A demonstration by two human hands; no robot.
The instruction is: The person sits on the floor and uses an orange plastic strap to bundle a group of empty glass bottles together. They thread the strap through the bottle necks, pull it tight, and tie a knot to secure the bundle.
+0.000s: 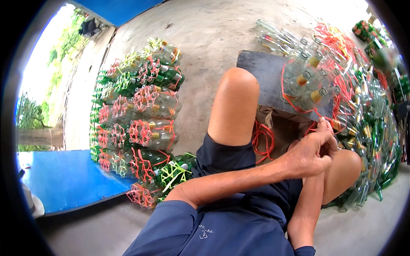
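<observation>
Clear glass bottles [307,83] stand upright in a cluster on a dark board [262,67], with a red plastic strap [296,108] looped around them. At the cluster's near side my left hand [312,153] is closed, its fingertips at the strap where it crosses or is knotted. My right forearm [310,195] passes beneath my left wrist; my right hand is mostly hidden behind the left, so its hold cannot be told. More red strap [264,140] hangs in loose loops below the board, between my knees.
Bundles of clear and green bottles [137,124], netted in red and yellow-green strap, lie in rows at left. Loose bottles [374,128] are heaped at right. Tangled red strap [334,38] and other clear bottles [275,38] lie beyond the board. Blue panels [73,179] border the left.
</observation>
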